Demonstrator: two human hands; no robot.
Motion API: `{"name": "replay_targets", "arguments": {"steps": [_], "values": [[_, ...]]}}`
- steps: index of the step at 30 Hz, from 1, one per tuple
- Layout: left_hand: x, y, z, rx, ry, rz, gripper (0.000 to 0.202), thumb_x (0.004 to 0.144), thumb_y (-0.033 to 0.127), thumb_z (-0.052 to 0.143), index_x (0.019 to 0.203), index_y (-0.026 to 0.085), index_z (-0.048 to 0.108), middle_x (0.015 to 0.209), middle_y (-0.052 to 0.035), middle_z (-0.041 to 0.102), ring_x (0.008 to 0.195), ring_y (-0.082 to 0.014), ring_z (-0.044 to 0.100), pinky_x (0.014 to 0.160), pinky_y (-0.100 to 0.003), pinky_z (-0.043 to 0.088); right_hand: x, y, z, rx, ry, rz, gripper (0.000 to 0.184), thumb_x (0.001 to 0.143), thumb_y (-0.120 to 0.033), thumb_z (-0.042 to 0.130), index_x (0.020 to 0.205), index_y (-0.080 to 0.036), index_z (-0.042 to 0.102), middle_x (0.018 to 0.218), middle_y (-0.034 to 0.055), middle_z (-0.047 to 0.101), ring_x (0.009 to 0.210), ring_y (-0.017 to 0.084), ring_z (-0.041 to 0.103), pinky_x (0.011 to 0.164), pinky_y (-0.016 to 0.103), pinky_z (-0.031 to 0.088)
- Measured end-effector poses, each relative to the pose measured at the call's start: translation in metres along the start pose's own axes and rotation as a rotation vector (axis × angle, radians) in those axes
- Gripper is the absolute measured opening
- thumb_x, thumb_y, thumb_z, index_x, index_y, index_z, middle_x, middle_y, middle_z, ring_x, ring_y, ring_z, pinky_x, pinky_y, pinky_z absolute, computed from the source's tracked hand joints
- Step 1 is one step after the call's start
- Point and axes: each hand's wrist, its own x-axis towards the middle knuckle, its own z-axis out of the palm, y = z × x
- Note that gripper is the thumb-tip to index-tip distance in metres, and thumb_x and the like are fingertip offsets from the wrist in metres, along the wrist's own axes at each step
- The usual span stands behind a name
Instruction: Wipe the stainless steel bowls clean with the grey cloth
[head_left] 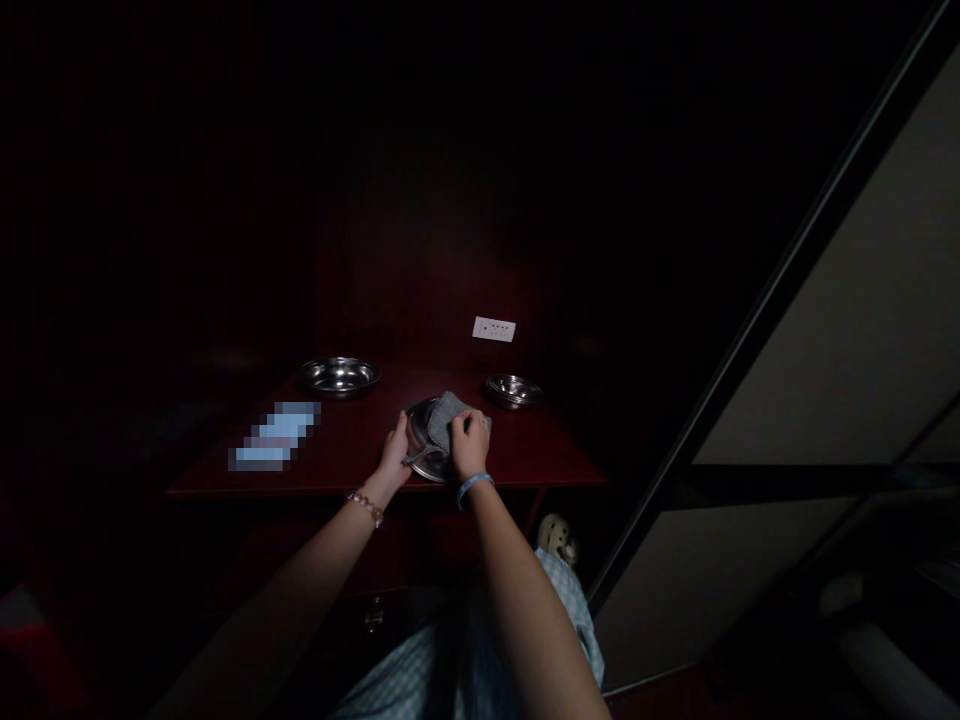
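A metal dish (419, 426) is held by the left hand (395, 453), a gray cloth (442, 418) against it by the right hand (471, 445).

1. My worktop (536, 452) is dark red and faintly glossy, its front edge running straight across before me.
2. At its back left sits a dish (340, 378), round, shallow and of shiny metal, right way up.
3. In front of that, near the left side, lies something pale blue (277, 435), too blurred for me to name.
4. Toward the back right stand small metal bowls (513, 391), seemingly nested.
5. At the front middle is a plate (421, 424); I cannot tell whether it touches the surface.
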Motion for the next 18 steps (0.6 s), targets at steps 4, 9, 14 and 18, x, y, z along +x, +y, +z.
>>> {"name": "replay_targets", "arguments": {"steps": [4, 9, 14, 18], "values": [[-0.0045, 0.0024, 0.0017, 0.019, -0.007, 0.000, 0.031, 0.103, 0.032, 0.050, 0.104, 0.011, 0.073, 0.090, -0.0113, 0.080, 0.072, -0.0167, 0.075, 0.071, -0.025, 0.060, -0.0012, -0.0014, 0.0007, -0.021, 0.016, 0.004, 0.017, 0.093, -0.031, 0.043, 0.077, -0.026, 0.047, 0.091, 0.0076, 0.065, 0.094, 0.025, 0.059, 0.090, 0.037, 0.042], [-0.0087, 0.0048, 0.0033, 0.028, 0.004, -0.012, 0.031, 0.102, 0.034, 0.052, 0.106, 0.011, 0.073, 0.095, -0.0124, 0.081, 0.081, -0.0197, 0.077, 0.075, -0.028, 0.061, -0.0025, -0.0024, 0.0006, -0.012, 0.025, -0.008, 0.018, 0.098, -0.037, 0.041, 0.089, -0.024, 0.051, 0.101, 0.0099, 0.067, 0.101, 0.026, 0.060, 0.095, 0.039, 0.041], [-0.0086, 0.0050, 0.0033, 0.002, -0.008, -0.025, 0.032, 0.102, 0.034, 0.052, 0.113, 0.012, 0.072, 0.087, -0.0108, 0.080, 0.078, -0.0208, 0.077, 0.072, -0.029, 0.061, -0.0024, -0.0016, 0.0007, -0.020, 0.019, -0.002, 0.017, 0.098, -0.037, 0.044, 0.090, -0.024, 0.052, 0.102, 0.0105, 0.067, 0.103, 0.026, 0.060, 0.097, 0.039, 0.041], [-0.0051, 0.0025, 0.0019, -0.017, -0.024, -0.021, 0.032, 0.103, 0.033, 0.050, 0.113, 0.011, 0.072, 0.083, -0.0091, 0.080, 0.071, -0.0180, 0.076, 0.070, -0.026, 0.060, -0.0019, -0.0001, 0.0014, -0.014, 0.017, -0.004, 0.016, 0.098, -0.035, 0.044, 0.090, -0.024, 0.052, 0.103, 0.0107, 0.067, 0.103, 0.026, 0.060, 0.096, 0.040, 0.041]]}}
